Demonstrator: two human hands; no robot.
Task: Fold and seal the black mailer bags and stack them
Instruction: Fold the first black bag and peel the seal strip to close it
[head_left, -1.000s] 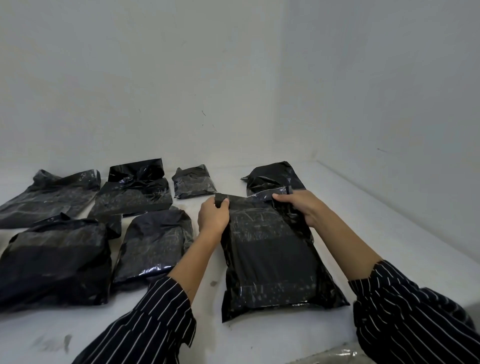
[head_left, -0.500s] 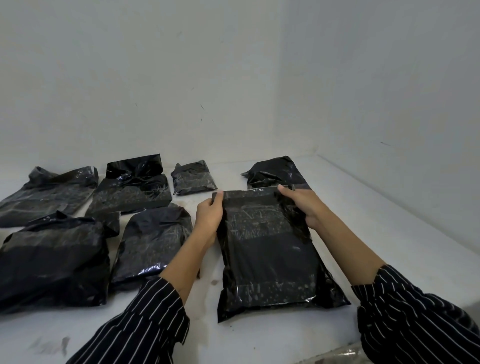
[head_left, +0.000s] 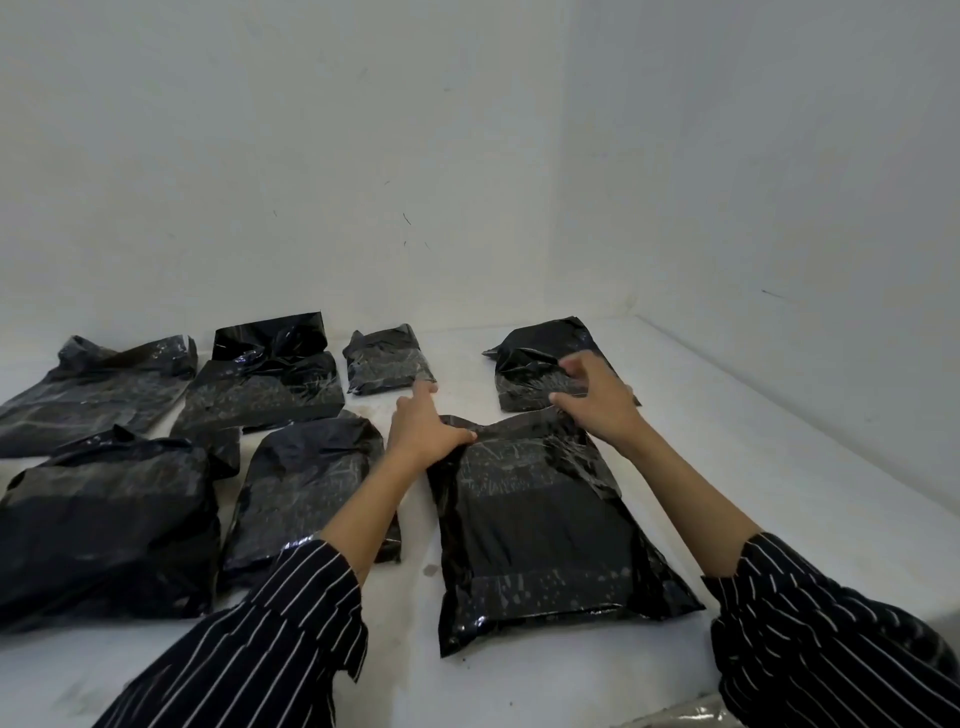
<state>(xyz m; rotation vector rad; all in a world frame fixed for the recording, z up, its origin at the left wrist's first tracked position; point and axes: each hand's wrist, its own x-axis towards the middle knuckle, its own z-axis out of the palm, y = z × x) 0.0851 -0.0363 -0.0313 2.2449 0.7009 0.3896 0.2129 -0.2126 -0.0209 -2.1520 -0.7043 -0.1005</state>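
Black mailer bag (head_left: 535, 519), contents hidden, lies flat on the white bench (head_left: 727, 467) beneath both grips: left grip (head_left: 423, 431) apart, thumb pressing its corner; right grip (head_left: 597, 400) spread loosely over its far edge.

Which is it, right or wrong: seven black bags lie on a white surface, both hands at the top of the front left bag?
Wrong: the head view shows the left hand and right hand at the top of the front right bag, not the front left. The rest stands.
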